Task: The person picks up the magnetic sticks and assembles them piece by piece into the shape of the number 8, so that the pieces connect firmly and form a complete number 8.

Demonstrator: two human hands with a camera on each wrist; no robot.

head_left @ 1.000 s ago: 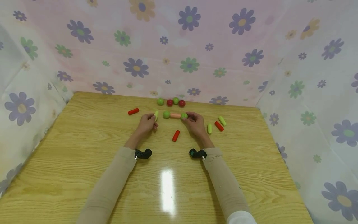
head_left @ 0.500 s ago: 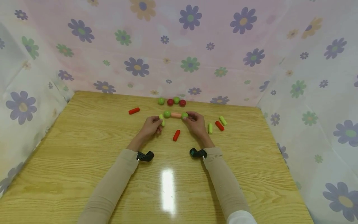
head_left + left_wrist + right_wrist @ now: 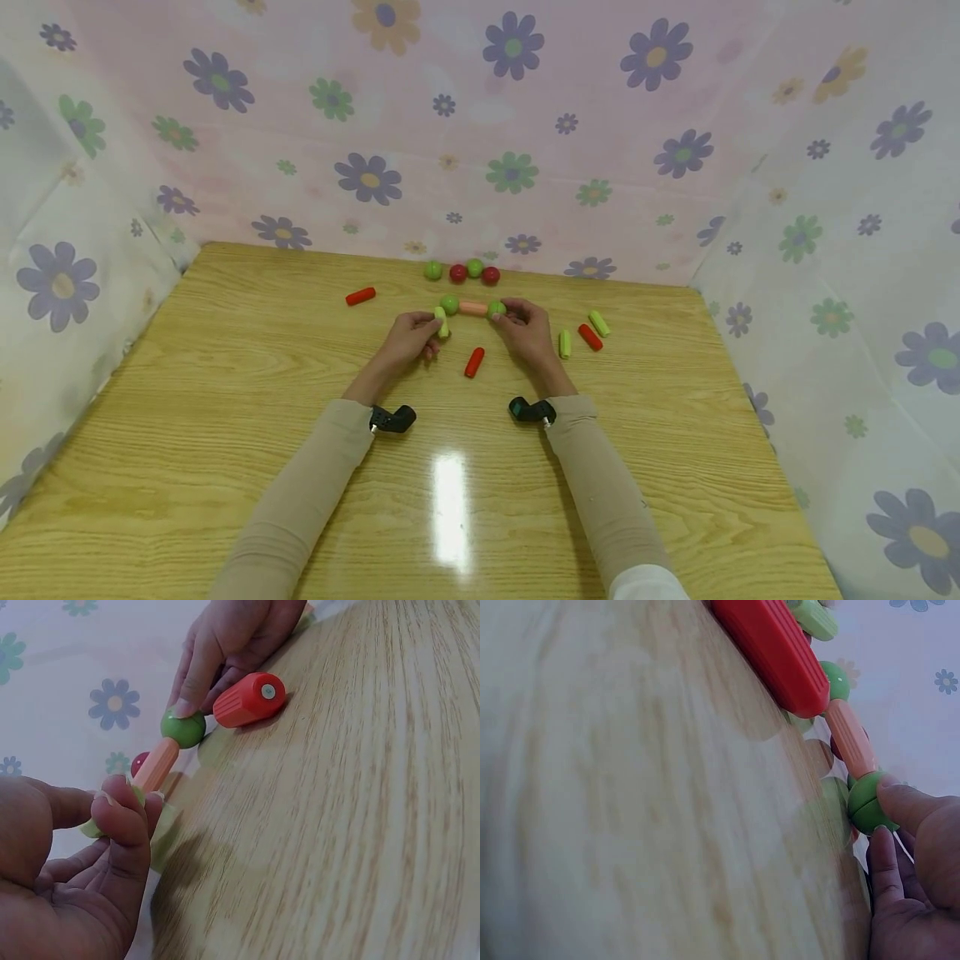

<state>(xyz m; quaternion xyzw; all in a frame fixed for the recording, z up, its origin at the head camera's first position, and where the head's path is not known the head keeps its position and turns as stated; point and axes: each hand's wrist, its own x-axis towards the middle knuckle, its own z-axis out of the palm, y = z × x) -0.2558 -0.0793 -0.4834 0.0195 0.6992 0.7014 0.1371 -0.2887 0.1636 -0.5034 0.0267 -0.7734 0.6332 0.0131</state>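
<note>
My left hand [image 3: 408, 340] pinches a light green ribbed stick [image 3: 442, 322] between thumb and fingertips, held close to the left green ball [image 3: 449, 304]. An orange ribbed stick [image 3: 473, 308] joins that ball to the right green ball [image 3: 497, 310]. My right hand [image 3: 527, 332] grips the right ball with thumb and fingers, plainly seen in the right wrist view, where the thumb lies on the green ball [image 3: 870, 804]. In the left wrist view, fingers mostly hide the light green stick [image 3: 94, 828]. A red stick [image 3: 474, 362] lies on the table between my hands.
Behind stand a green ball [image 3: 432, 270], a red ball [image 3: 458, 273], another green ball [image 3: 475, 267] and a red one [image 3: 491, 276]. Another red stick [image 3: 361, 296] lies far left. Right of my right hand are two light green sticks [image 3: 565, 344] and a red stick [image 3: 590, 337].
My left hand has moved right with the light green stick, bringing it up close to the left green ball. My right hand stays at the right green ball.
</note>
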